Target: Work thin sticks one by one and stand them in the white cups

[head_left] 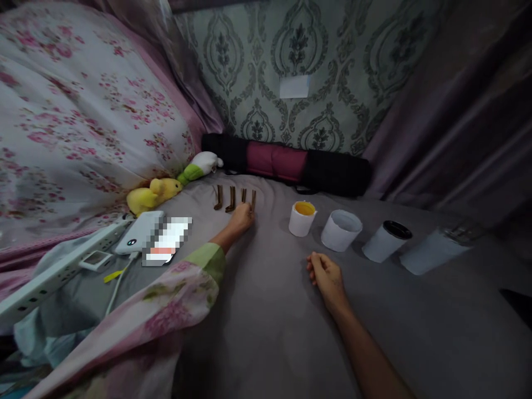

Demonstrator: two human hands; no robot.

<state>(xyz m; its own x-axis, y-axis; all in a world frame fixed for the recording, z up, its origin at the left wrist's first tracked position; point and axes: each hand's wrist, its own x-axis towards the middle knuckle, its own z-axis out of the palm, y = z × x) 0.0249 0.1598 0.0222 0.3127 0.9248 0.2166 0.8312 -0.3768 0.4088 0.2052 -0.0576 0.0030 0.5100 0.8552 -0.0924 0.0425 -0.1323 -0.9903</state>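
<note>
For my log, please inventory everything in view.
Brown pieces: four, brown, left of centre
Containers: four, mostly whitish, right of centre
Plush toys: two, yellow; white and green, left
Long bag: one, black and maroon, back
Power strip: one, white, left
Boxy device: one, whitish, left
Pixelated object: one, mostly white, left
Adapter: one, white, left
Cable: one, white, left
Tag: one, yellow, left
Cloth: one, bluish-grey, left
Sheet: one, grey, beneath
Floral fabric: one, white and pink, left
Wall: one, patterned grey-green, back
Wall panel: one, white, back
Drapes: at least two, purplish, left and right
Dark object: one, black, right edge
Sleeve: one, floral, left arm
Left hand: one, at rightmost brown piece
Right hand: one, near containers
</note>
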